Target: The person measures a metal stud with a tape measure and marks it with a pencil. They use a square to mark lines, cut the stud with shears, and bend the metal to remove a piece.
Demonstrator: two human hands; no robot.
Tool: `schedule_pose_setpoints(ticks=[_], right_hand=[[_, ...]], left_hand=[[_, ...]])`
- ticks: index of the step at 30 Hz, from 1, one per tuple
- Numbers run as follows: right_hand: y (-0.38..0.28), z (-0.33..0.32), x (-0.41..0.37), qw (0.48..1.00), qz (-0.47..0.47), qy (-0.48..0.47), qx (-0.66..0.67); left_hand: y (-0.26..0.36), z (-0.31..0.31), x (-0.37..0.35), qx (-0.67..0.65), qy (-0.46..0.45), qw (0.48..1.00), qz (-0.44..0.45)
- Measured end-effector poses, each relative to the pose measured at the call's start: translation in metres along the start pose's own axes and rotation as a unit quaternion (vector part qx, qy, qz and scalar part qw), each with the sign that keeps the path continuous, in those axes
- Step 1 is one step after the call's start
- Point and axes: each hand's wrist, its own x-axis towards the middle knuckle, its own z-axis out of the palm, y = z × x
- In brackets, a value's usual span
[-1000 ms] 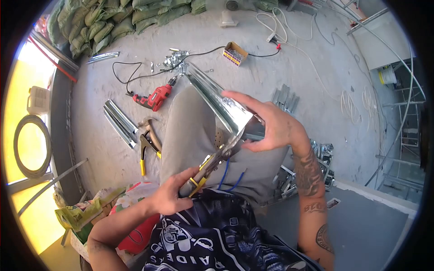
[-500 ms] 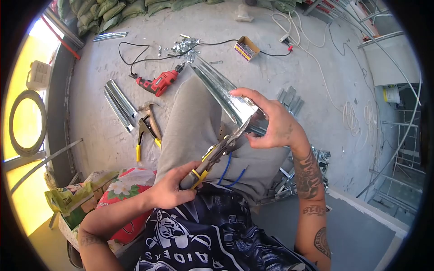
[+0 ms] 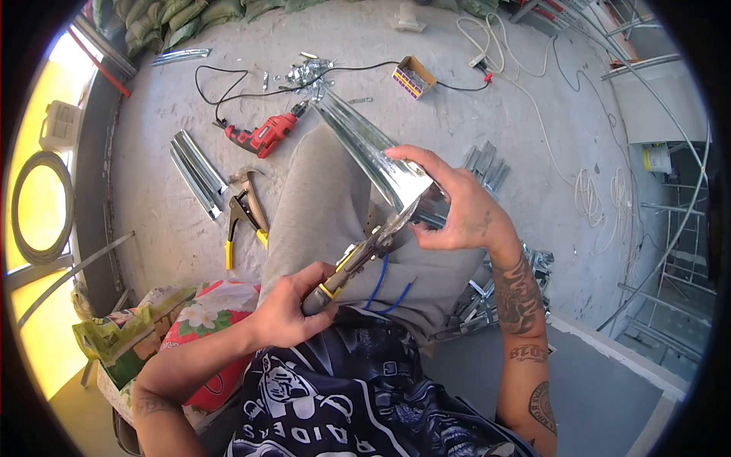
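**Head view: snips at the near end of a metal channel**

The floor (image 3: 495, 114) spreads out below me, with sandbags (image 3: 167, 19) along its far left. My trousers (image 3: 312, 198) fill the middle, and the channel (image 3: 365, 156) slants above them, its other end pointing far and left. My right hand (image 3: 472, 209) grasps its near end, thumb and fingers apart around the metal. My left hand (image 3: 289, 308) is wrapped around the handles of the snips (image 3: 358, 263). Their blades meet the channel's near end; I can't tell how far they have closed.

I judge the step in hand to be a cut at that end. Squeezing calls for a firm right hold, thumb clear of the blades and edge.

Farther left lie the drill (image 3: 263, 137), two loose channels (image 3: 198, 174), a hammer (image 3: 253, 202) and a yellow-handled tool (image 3: 239, 213). Small metal clips (image 3: 308, 70) sit far off, left of a box (image 3: 406, 84).
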Motion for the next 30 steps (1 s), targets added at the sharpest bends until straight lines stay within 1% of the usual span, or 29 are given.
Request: schedule_pose_setpoints(ticks=[2,4,6,9,11,12,14,16,18,21,22,24,27,30], right_hand=[[0.001,-0.001,0.001,1.0,0.011,-0.008,-0.001],[-0.003,-0.001,0.002,1.0,0.02,-0.013,-0.003],[-0.008,0.002,0.003,0.999,0.026,-0.041,0.01],[0.004,0.006,0.003,0.999,0.014,-0.028,0.037],[0.004,0.005,0.003,0.999,0.015,-0.028,0.034],[0.005,0.005,0.002,0.999,0.017,-0.029,0.03],[0.005,0.005,0.003,0.999,0.011,-0.031,0.035],[0.007,0.007,0.003,0.999,0.005,-0.035,0.041],[0.012,0.011,0.003,0.999,-0.035,-0.012,0.015],[0.013,0.012,0.003,0.999,-0.033,-0.017,0.006],[0.012,0.011,0.003,0.999,-0.033,-0.016,0.006],[0.009,0.008,0.004,0.998,0.008,-0.046,0.036],[0.013,0.012,0.003,0.999,-0.007,-0.048,0.012],[0.01,0.012,0.005,0.998,-0.007,-0.052,0.03]], left_hand=[[-0.005,0.0,0.004,0.029,0.021,0.999,0.002],[-0.005,-0.001,0.006,0.021,0.025,0.999,-0.007],[-0.004,-0.003,0.008,0.014,0.03,0.999,-0.017],[0.004,-0.003,0.014,-0.004,0.034,0.999,0.002],[0.011,-0.002,0.014,-0.038,0.017,0.998,-0.039],[0.01,-0.003,0.015,-0.036,0.015,0.998,-0.039],[0.003,-0.003,0.015,-0.007,0.032,0.999,-0.016],[0.001,-0.002,0.016,-0.002,0.034,0.999,-0.017],[-0.002,-0.001,0.014,0.005,0.038,0.999,-0.019],[-0.004,-0.001,0.014,-0.009,0.035,0.998,-0.045],[0.0,-0.003,0.015,0.008,0.044,0.999,-0.028],[0.003,-0.007,0.019,0.027,0.051,0.998,-0.01],[0.0,-0.014,0.02,0.053,0.043,0.997,-0.024],[-0.004,-0.014,0.021,0.051,0.025,0.998,-0.03]])
